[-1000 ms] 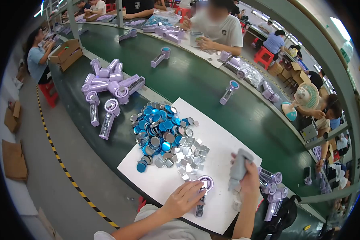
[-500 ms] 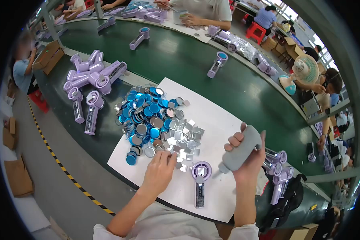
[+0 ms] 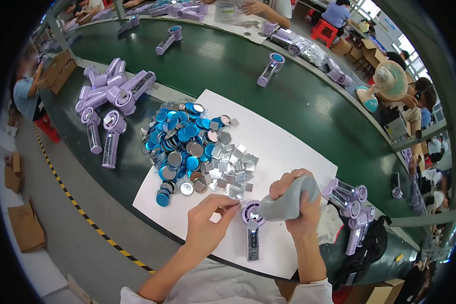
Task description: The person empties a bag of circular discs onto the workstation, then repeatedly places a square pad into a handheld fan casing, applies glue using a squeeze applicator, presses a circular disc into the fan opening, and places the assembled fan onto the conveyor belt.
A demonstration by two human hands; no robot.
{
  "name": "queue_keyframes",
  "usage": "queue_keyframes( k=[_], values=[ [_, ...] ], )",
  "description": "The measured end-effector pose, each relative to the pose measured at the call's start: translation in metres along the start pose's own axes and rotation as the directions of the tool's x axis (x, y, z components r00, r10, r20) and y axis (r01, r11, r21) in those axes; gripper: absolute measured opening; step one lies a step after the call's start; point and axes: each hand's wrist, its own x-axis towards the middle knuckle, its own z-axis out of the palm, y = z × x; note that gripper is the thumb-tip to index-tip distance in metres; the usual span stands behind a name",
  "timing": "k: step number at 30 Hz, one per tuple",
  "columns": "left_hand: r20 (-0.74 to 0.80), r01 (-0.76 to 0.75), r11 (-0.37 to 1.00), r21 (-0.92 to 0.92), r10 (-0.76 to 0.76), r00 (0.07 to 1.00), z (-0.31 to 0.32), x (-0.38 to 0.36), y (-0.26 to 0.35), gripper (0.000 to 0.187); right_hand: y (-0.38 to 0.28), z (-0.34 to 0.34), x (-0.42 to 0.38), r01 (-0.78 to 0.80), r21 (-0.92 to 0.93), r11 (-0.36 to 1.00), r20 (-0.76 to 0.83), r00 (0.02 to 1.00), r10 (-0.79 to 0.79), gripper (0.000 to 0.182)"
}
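Observation:
My right hand (image 3: 305,210) is wrapped round a soft grey squeeze bottle (image 3: 283,202), tipped with its nozzle end over the round head of a lilac handheld fan (image 3: 253,243). The fan lies face up on white board (image 3: 283,248), handle towards me, with a silver square in the middle of its ring. Just left of the fan head, my left hand (image 3: 207,225) pinches a small shiny piece that looks like a silver square. Loose silver squares (image 3: 233,169) lie beyond its fingers, beside a heap of blue and silver discs (image 3: 180,142).
Lilac fans are piled at the left (image 3: 111,88) and the right (image 3: 347,200). More fans lie on the green belt (image 3: 213,55), one with a blue disc (image 3: 276,58). A black bag (image 3: 372,248) is at the right edge. Co-workers sit across the belt.
My left hand has moved right from the silver squares to the fan head. My right hand has brought the grey bottle left and tipped it down over the fan.

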Motion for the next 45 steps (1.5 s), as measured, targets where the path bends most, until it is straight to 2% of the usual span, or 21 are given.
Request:
queue_keyframes(
  k=[3,7,9,15,18,21,24,27,30,31,32,33,36,39,41,45],
  values=[
    [0.025,0.098,0.983,-0.157,-0.095,0.995,0.006,0.002,0.005,0.011,0.002,0.001,-0.002,0.058,-0.074,0.996,0.094,0.994,-0.051,0.053],
    [0.042,0.032,0.998,-0.062,-0.029,0.999,0.011,0.003,0.008,0.012,-0.002,0.005,-0.005,0.215,-0.241,0.947,0.293,0.946,-0.140,0.049],
    [0.074,0.012,0.999,0.052,-0.016,0.997,0.010,0.004,0.014,0.012,-0.005,0.007,-0.007,0.212,-0.193,0.958,0.277,0.949,-0.154,0.048],
    [0.115,-0.016,0.994,0.107,0.003,0.993,0.014,0.001,0.016,0.012,-0.020,-0.001,-0.001,0.197,0.104,0.975,0.146,0.967,-0.211,0.044],
    [0.166,-0.220,0.950,0.220,0.186,0.968,0.020,0.000,0.002,0.011,-0.025,-0.007,0.002,0.182,0.128,0.975,0.132,0.971,-0.198,0.043],
    [0.188,-0.114,0.960,0.256,0.067,0.980,0.023,0.002,0.007,0.012,-0.026,-0.010,0.003,0.179,0.148,0.973,0.109,0.975,-0.196,0.043],
    [0.184,-0.044,0.981,0.190,0.008,0.983,0.024,0.006,-0.002,0.017,-0.023,-0.011,0.003,0.175,0.144,0.974,0.097,0.977,-0.190,0.041],
    [0.110,0.128,0.988,0.092,-0.138,0.984,0.026,0.005,0.007,0.017,-0.017,-0.009,0.003,0.169,0.131,0.977,0.069,0.981,-0.179,0.041],
    [0.015,-0.030,0.999,-0.039,0.031,0.999,0.024,-0.009,-0.012,0.020,-0.012,-0.006,0.002,0.147,0.047,0.988,0.052,0.987,-0.150,0.043],
    [0.075,-0.234,0.967,0.101,0.227,0.971,0.019,-0.012,-0.017,0.021,-0.012,-0.005,0.002,0.115,0.039,0.993,0.066,0.991,-0.118,0.041],
    [0.164,-0.431,0.875,0.222,0.402,0.901,0.010,-0.014,-0.020,0.023,-0.011,-0.003,0.002,0.082,0.032,0.996,0.075,0.994,-0.085,0.040],
    [0.272,-0.610,0.727,0.317,0.546,0.792,0.005,-0.016,-0.021,0.025,-0.011,-0.001,0.002,0.052,0.026,0.998,0.086,0.995,-0.054,0.039],
    [0.406,-0.711,0.575,0.404,0.584,0.703,0.003,-0.023,-0.021,0.032,-0.007,0.001,0.003,0.032,0.022,0.999,0.102,0.994,-0.034,0.036],
    [0.418,-0.717,0.566,0.408,0.582,0.697,0.004,-0.026,-0.025,0.033,-0.002,-0.002,0.000,0.027,0.017,0.999,0.041,0.999,-0.028,0.048],
    [0.408,-0.716,0.566,0.407,0.589,0.698,0.005,-0.025,-0.024,0.031,-0.001,-0.001,-0.001,0.056,-0.019,0.998,0.066,0.996,-0.055,0.048],
    [0.381,-0.720,0.562,0.408,0.611,0.693,0.006,-0.024,-0.025,0.025,-0.002,0.003,-0.005,0.156,-0.133,0.979,0.223,0.967,-0.123,0.046]
  ],
)
